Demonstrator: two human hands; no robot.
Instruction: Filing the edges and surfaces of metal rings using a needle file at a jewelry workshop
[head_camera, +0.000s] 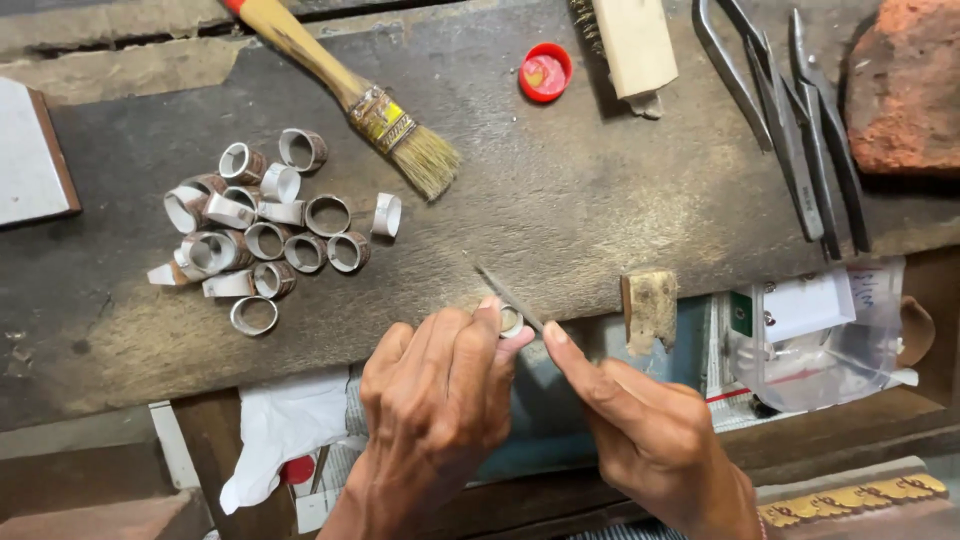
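My left hand (435, 400) pinches a small silver ring (512, 321) between fingertips at the front edge of the dark workbench (560, 190). In my right hand (645, 430) is a thin metal file (505, 295), index finger along it, its tip resting through or against the ring. A heap of several silver ring blanks (265, 225) lies on the bench to the left, apart from both hands.
A paintbrush (350, 95) lies at the back, with a red cap (545, 72), a wire brush (625, 45), tweezers and pliers (795, 130) and a brick (905, 85) to the right. A wooden bench peg (650, 308) juts out. Bags and papers (810, 330) sit below.
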